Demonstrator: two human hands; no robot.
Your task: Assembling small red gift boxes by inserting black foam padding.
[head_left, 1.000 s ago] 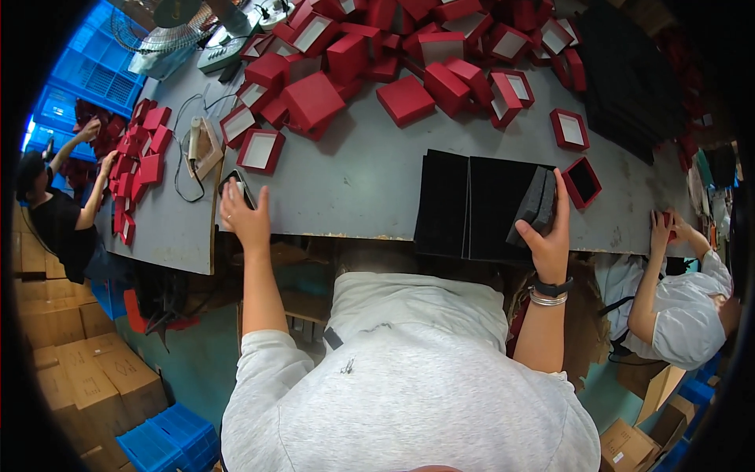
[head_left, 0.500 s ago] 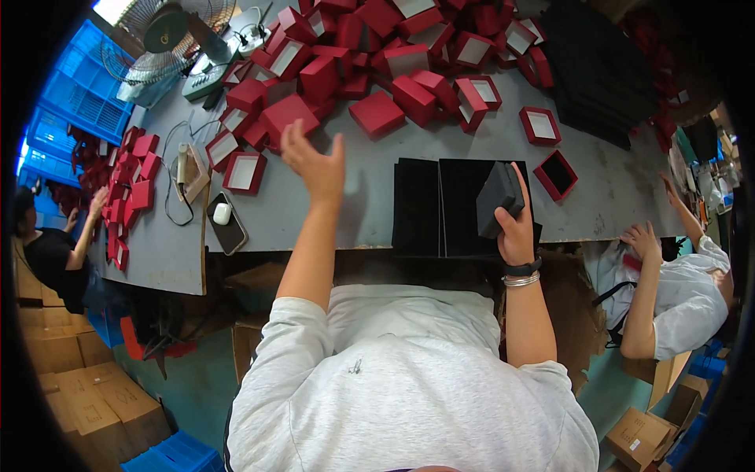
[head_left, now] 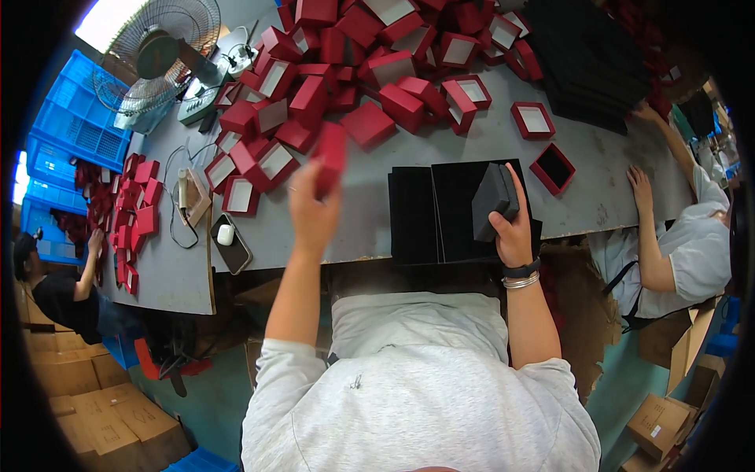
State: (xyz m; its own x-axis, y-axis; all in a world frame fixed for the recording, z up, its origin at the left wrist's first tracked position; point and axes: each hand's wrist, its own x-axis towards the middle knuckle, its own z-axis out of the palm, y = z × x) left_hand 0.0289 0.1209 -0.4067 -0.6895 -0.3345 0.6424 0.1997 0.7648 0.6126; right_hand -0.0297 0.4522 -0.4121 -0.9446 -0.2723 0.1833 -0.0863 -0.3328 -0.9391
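Note:
My left hand (head_left: 313, 206) is closed on a small red box (head_left: 331, 160), raised over the table and blurred by motion. In my right hand (head_left: 513, 234) is a black foam block (head_left: 491, 203), gripped with the thumb on its near side. Beneath that block lie black foam sheets (head_left: 411, 214) at the table's near edge. A large heap of red boxes (head_left: 366, 124) spreads beyond my left hand, several showing white insides. To the right of the sheets, a red box with a black inside (head_left: 554, 168) sits near another with a white inside (head_left: 533, 120).
A phone with a white earbud case (head_left: 226, 235) lies at the left near edge. Black sheets (head_left: 586, 63) are stacked at the back right. A fan (head_left: 157, 57) and blue crates (head_left: 82, 102) stand far left. Co-workers sit at left (head_left: 59, 287) and right (head_left: 684, 236).
My left hand has picked up a red box from the heap and drawn it nearer. My right hand still holds the black block. The right co-worker's arms have shifted.

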